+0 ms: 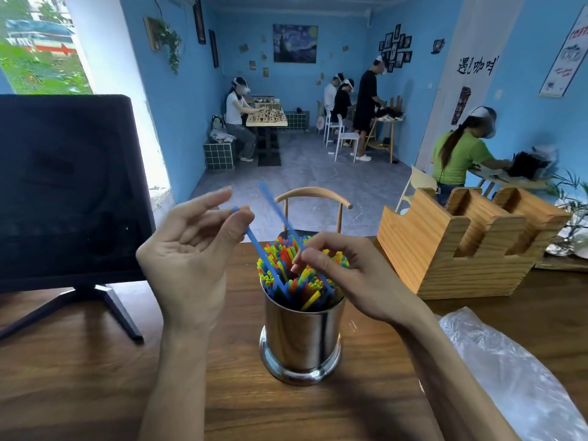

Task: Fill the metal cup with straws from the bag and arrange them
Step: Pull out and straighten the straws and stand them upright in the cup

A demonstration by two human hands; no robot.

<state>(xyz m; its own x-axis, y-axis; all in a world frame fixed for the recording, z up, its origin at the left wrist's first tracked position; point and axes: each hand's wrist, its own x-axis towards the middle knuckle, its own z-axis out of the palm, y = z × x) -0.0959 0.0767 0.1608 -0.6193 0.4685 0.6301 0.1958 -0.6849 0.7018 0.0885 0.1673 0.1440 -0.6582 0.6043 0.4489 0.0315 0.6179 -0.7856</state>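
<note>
A shiny metal cup [302, 338] stands on the wooden table [79, 393], packed with several coloured straws [296, 268] standing upright. My left hand [191, 265] is raised left of the cup and pinches the top of a blue straw [257, 246] between thumb and fingers; the straw's lower end is down among the others. My right hand [343, 275] hovers over the cup's right rim and pinches a second blue straw [276, 208] that slants up to the left. A clear plastic bag [509, 370] lies crumpled at the right.
A dark monitor [63, 189] on a stand sits at the left of the table. A wooden slotted holder [461, 249] stands at the back right. A chair back [313, 195] rises behind the cup. Several people work at tables farther back.
</note>
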